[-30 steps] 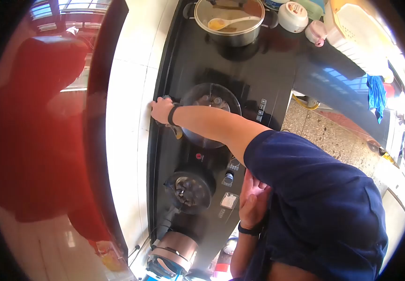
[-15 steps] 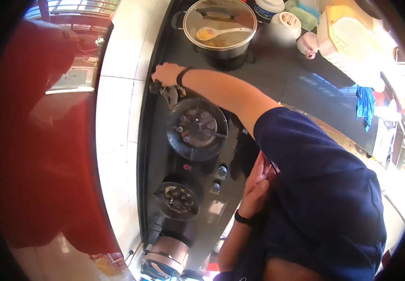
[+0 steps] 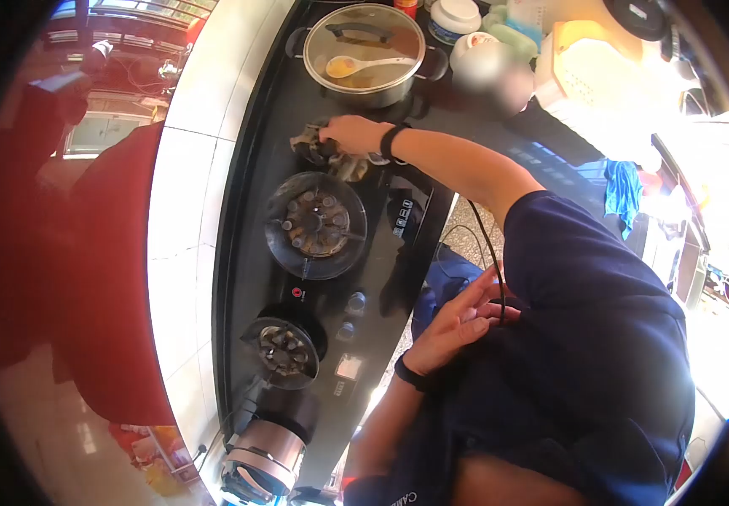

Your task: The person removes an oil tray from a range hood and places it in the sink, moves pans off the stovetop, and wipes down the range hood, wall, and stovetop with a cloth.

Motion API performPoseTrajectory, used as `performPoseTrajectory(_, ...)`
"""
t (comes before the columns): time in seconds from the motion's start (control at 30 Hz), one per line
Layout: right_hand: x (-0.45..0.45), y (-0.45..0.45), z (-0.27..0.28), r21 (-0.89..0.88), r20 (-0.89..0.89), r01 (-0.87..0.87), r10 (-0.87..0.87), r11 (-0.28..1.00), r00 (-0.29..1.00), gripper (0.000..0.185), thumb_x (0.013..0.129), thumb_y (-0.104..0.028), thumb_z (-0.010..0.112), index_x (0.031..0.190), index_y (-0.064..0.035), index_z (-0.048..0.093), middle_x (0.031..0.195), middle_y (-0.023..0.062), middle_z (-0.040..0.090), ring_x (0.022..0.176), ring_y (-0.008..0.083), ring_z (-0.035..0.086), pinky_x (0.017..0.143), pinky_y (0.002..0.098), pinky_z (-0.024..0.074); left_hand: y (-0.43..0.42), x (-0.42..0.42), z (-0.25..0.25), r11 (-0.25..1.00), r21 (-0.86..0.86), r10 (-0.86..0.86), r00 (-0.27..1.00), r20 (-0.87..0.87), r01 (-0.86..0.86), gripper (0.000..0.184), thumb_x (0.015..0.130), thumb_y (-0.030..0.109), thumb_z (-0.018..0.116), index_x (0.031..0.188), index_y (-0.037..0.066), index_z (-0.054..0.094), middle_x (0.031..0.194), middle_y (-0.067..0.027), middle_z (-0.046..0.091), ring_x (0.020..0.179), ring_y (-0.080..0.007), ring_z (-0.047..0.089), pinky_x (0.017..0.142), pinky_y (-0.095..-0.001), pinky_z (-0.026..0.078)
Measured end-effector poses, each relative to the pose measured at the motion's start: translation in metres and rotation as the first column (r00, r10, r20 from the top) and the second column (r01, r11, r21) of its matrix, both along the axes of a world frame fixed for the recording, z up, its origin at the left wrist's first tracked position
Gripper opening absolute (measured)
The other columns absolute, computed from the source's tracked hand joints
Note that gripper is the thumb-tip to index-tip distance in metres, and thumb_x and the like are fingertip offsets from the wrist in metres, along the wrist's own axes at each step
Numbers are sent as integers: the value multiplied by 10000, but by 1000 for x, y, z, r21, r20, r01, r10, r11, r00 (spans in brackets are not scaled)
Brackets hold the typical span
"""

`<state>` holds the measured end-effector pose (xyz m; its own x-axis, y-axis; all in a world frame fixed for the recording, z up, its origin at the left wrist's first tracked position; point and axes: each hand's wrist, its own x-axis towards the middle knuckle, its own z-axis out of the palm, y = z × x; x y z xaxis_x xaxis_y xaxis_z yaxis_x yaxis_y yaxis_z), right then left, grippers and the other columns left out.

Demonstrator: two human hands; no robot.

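My right hand (image 3: 354, 135) presses a dirty, crumpled cloth (image 3: 350, 169) against the black glass stovetop (image 3: 242, 270). Its fingers are closed on the cloth, which spreads out on both sides of them. Just beside it is the larger gas burner (image 3: 316, 223) with its round dark drip pan; the smaller burner (image 3: 283, 352) lies further along. My left hand (image 3: 461, 325) is held in front of my body, away from the stove, with the fingers stretched out and apart. A thin black cable (image 3: 493, 244) hangs across its fingers; no grip on it shows.
A lidded pot (image 3: 364, 88) with a spoon (image 3: 373, 64) on its lid stands beyond my right hand. Jars (image 3: 455, 18) and a white basket (image 3: 588, 76) stand on the counter. A pinkish metallic appliance (image 3: 268, 455) is at the other end, and white tiles (image 3: 192, 202) line the wall.
My right hand has moved with the cloth from the wall side of the stovetop toward its front edge. My view has shifted, and more of my left hand now shows.
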<state>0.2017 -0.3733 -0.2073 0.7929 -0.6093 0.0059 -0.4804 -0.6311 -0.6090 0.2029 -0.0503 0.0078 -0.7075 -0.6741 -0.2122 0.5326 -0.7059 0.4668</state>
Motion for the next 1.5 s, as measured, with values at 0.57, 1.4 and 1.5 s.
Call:
performPoseTrajectory(0.57,-92,83,16,-264,-220,268,-328,927,919,673,764,-465,768,1346,-181,583,1426,144,487,1251,401,505,942,510,514,69,-8,4,998,-45,-44,999,-29,43,966,858,476,682,1597,109,180,1468,-200,453,1248,-281,561,1053,-349,387)
performPoseTrajectory(1.4,-103,321,36,-177,-173,-278,248,944,953,215,768,-186,676,978,-147,705,1157,47,603,1120,303,579,821,404,568,116,-17,20,960,-204,-196,981,-4,191,1044,855,602,674,1554,-22,214,1297,-198,538,1103,-246,579,1032,-367,419)
performPoseTrajectory(1.5,-144,276,53,-62,-406,-150,112,987,907,297,740,-159,653,1028,-111,710,1104,125,645,1050,326,646,820,455,576,133,-12,18,961,-231,-163,986,-26,153,1008,873,580,672,1553,-17,228,1261,-193,544,1061,-237,576,1006,-361,431)
